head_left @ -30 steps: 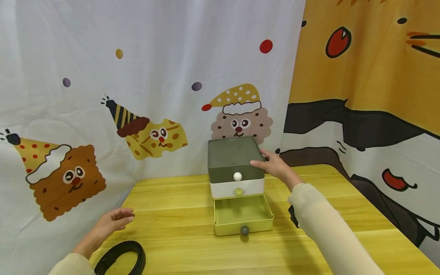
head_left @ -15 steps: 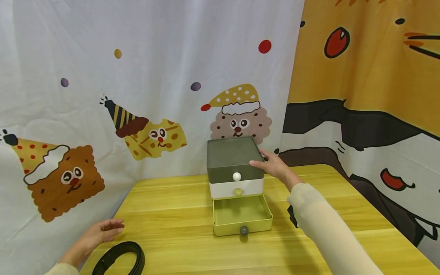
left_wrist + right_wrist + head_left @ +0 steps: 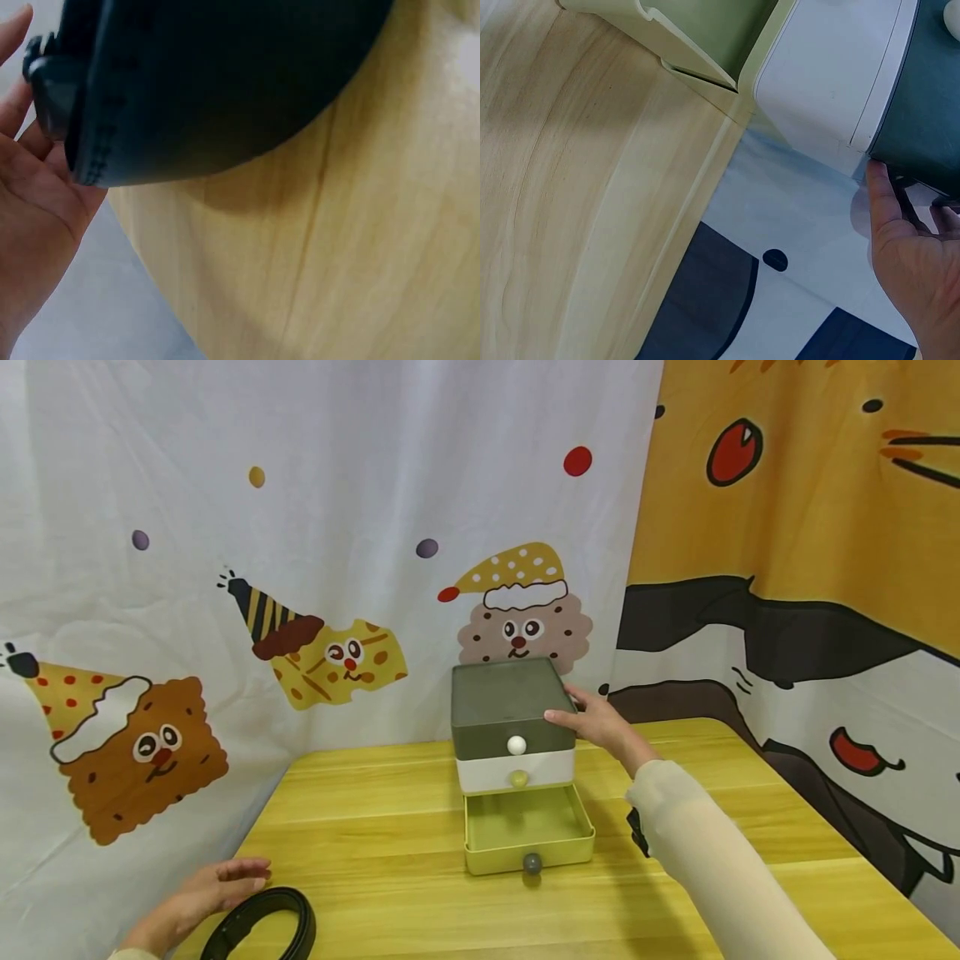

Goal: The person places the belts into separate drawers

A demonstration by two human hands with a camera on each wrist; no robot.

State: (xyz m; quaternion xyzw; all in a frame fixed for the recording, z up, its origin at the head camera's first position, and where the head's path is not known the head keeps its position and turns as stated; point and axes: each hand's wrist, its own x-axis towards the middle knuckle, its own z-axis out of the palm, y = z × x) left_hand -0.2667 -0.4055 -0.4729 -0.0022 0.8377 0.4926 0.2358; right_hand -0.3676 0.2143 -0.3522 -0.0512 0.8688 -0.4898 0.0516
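Note:
A small drawer cabinet (image 3: 510, 693) with a dark green top tier, a white middle tier and a yellow-green bottom stands at the back of the table. Its bottom drawer (image 3: 495, 860) is pulled out, and no contents show inside. My right hand (image 3: 600, 724) rests against the cabinet's right side, thumb near the front top corner; the right wrist view shows fingertips touching the dark tier (image 3: 930, 112). At the front left lies a coiled black belt (image 3: 306, 920). Beside it is my left hand (image 3: 202, 893), fingers extended; in the left wrist view the belt (image 3: 225, 82) partly hides those fingers.
The yellow wood-grain table (image 3: 375, 860) reaches a left edge close to my left hand. A white cartoon-printed curtain (image 3: 360, 468) hangs behind, and an orange and dark one (image 3: 697, 535) hangs on the right.
My left hand has moved down and slightly left, closer to the belt. The right hand stays at the cabinet, and the drawer has not moved.

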